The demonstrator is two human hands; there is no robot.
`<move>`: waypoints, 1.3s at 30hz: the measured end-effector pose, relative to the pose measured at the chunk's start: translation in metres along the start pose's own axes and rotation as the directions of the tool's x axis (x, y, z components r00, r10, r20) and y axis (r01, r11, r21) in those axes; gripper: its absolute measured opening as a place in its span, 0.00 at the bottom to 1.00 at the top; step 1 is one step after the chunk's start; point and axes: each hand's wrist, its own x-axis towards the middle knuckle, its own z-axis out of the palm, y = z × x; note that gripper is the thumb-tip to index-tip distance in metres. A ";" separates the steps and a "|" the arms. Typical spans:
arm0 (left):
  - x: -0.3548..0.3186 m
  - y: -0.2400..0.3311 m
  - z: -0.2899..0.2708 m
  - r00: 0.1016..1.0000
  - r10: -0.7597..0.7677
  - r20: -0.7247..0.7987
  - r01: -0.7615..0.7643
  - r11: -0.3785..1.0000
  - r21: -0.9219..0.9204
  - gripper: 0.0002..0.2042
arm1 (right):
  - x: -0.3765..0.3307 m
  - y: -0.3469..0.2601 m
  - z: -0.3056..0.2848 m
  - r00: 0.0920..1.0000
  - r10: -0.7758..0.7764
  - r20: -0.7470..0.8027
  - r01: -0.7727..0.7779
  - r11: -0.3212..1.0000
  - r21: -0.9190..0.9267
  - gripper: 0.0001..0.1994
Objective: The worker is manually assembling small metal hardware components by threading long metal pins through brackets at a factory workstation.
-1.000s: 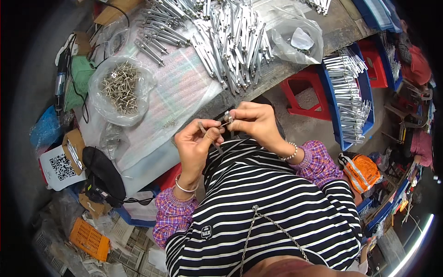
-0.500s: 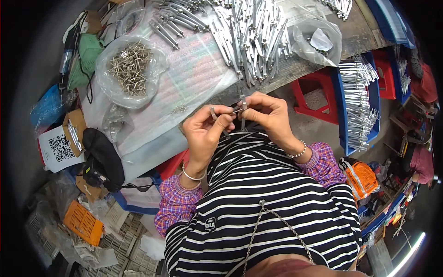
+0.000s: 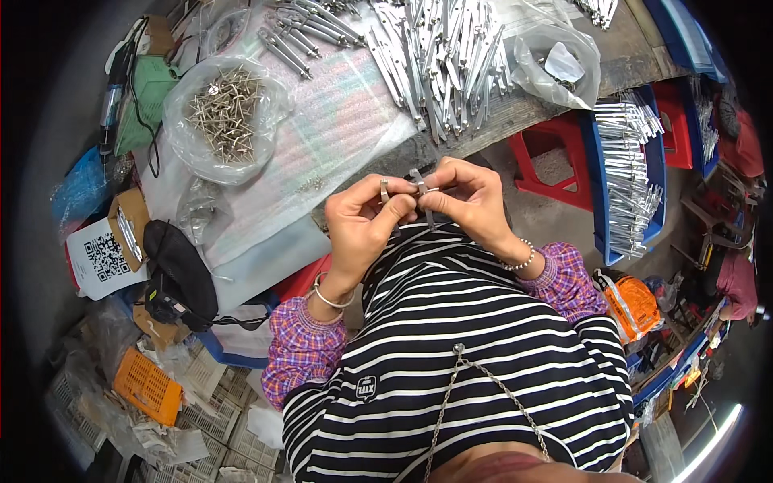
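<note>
In front of my chest, at the table's near edge, my left hand point(image 3: 364, 216) pinches a small flat metal piece point(image 3: 384, 190) between thumb and fingers. Close against it, my right hand point(image 3: 473, 200) grips a narrow silver metal strip point(image 3: 417, 179), whose lower end hangs below the fingers. The fingertips of both hands nearly touch, and the small spot where they meet is mostly hidden. Beyond the hands lies a heap of long silver metal strips point(image 3: 447, 72). To the left, a clear plastic bag point(image 3: 270, 105) stands open around a pile of pin-like metal fasteners point(image 3: 225, 113).
A knotted clear bag point(image 3: 555, 64) rests at the table's right. Blue trays of metal strips point(image 3: 628, 177) stand by a red stool point(image 3: 555, 161). At left are a power screwdriver point(image 3: 117, 88), a black pouch point(image 3: 181, 274) and a code card point(image 3: 101, 258). An orange basket point(image 3: 146, 386) lies lower left.
My left hand has shifted slightly right and up, turning its metal piece more upright. My right hand stays near the same place, its strip tilting a little.
</note>
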 end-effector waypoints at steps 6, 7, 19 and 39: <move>0.002 -0.003 0.002 0.999 -0.047 -0.023 0.045 0.996 -0.074 0.09 | 0.000 0.001 0.004 0.996 0.064 -0.064 -0.055 0.989 0.136 0.05; 0.002 -0.005 0.004 0.999 -0.027 -0.044 0.021 0.991 -0.133 0.10 | 0.001 0.000 0.004 0.993 0.069 -0.091 -0.052 0.982 0.181 0.06; -0.005 -0.021 0.001 0.996 0.017 -0.086 -0.030 0.988 -0.152 0.10 | 0.000 -0.002 -0.001 0.991 0.130 -0.006 -0.127 0.975 0.183 0.11; -0.003 -0.023 0.012 0.963 0.156 -0.219 -0.142 0.987 0.080 0.07 | 0.001 -0.001 0.007 0.995 0.023 -0.097 -0.016 0.998 0.068 0.08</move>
